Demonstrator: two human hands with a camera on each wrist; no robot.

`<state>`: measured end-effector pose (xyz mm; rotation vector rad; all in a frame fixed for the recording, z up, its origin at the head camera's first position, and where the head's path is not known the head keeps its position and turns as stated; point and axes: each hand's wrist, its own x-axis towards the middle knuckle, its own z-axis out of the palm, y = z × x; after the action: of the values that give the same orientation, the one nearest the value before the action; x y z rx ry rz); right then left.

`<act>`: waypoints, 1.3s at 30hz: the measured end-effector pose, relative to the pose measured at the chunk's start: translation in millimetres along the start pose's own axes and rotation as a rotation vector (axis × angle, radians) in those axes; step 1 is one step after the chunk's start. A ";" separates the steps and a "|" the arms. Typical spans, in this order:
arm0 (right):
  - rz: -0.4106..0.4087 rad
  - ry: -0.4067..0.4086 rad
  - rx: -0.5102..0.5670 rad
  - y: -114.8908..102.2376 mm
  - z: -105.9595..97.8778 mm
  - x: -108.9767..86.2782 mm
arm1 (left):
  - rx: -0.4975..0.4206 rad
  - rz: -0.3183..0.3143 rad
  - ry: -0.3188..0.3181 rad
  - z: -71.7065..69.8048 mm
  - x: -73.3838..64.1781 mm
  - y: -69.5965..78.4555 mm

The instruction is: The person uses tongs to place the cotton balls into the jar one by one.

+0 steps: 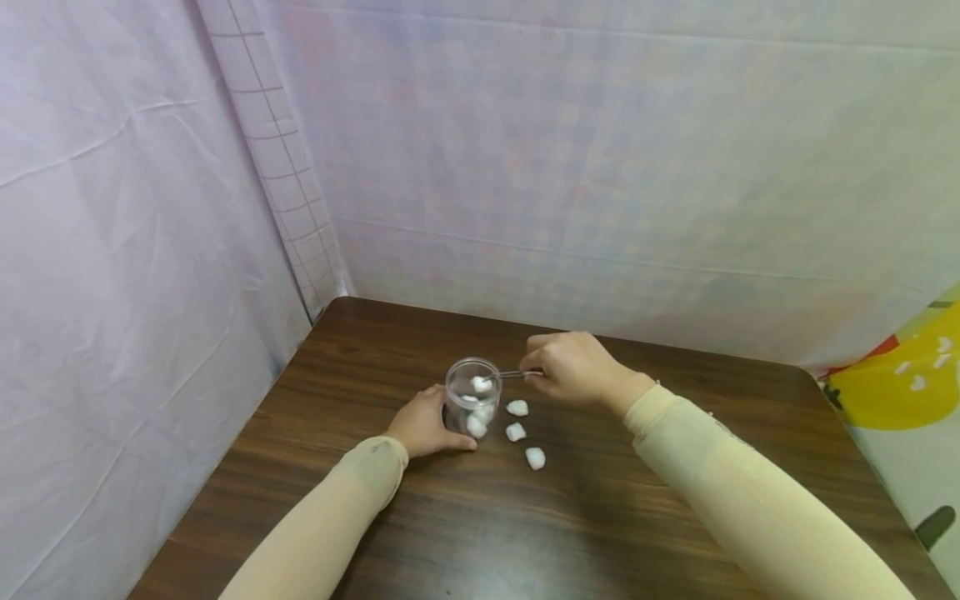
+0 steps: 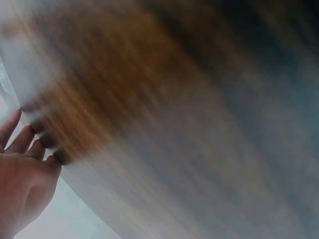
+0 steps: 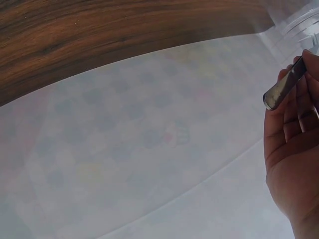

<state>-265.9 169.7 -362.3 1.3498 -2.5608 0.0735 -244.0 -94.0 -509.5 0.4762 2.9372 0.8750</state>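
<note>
White cotton balls are what we are moving, one at a time, into the small clear plastic jar [image 1: 472,400] that stands on the dark brown wood-grain table [image 1: 615,517]; our left hand [image 1: 424,427] curls around the jar's base and steadies it, while our right hand [image 1: 572,368] pinches a pair of thin metal tweezers [image 1: 512,374] whose tips hold one white cotton ball [image 1: 480,384] right at the jar's mouth, just above or just inside the rim; we cannot tell which; a few balls already lie in the bottom of the jar, so we judge the work well under way; three loose white cotton balls [image 1: 517,407] remain on the table just to the right of the jar, in a short row running toward us, and they look like what is left to pick up; the right wrist view shows the tweezers' blunt end between our fingers [image 3: 299,107]; the left wrist view is too blurred to add much beyond our fingers against the wood; pale checked sheets hang behind the table.
</note>
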 end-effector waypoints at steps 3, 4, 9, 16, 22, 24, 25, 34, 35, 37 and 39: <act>0.003 -0.004 0.000 -0.2 0.1 -0.7 | 0.001 0.001 -0.001 0.5 0.2 0.2; 0.003 -0.005 -0.002 -0.2 0.1 -0.9 | 0.001 0.001 -0.003 0.7 0.3 0.3; -0.005 0.012 -0.005 0.4 -2.1 -3.0 | 0.006 0.013 0.001 2.0 0.6 -1.2; 0.014 0.056 -0.015 6.1 -11.5 -19.6 | 0.006 0.022 0.003 0.4 -0.7 -0.9; 0.044 0.037 -0.031 15.4 -8.6 -51.9 | -0.005 0.013 0.003 -2.5 -1.7 0.5; 0.048 0.021 -0.027 17.0 -3.0 -64.0 | -0.013 0.013 0.009 -2.8 -2.0 0.4; 0.050 0.015 -0.026 17.3 0.4 -69.7 | -0.012 0.010 0.010 -2.8 -2.0 0.4; 0.063 -0.040 0.036 7.2 29.0 -103.6 | -0.020 0.021 0.018 -1.2 -1.5 -1.0; 0.063 -0.042 0.043 5.5 31.3 -105.3 | -0.019 0.022 0.018 -1.0 -1.3 -0.8; 0.064 -0.047 0.052 2.5 35.4 -108.3 | -0.017 0.026 0.019 -0.7 -1.0 -0.4; 0.068 -0.050 0.052 0.3 39.2 -110.5 | -0.018 0.030 0.021 -0.6 -0.8 0.3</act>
<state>-213.7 252.8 -426.6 1.2983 -2.6636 0.1203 -243.2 -94.4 -508.9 0.5149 2.9457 0.9139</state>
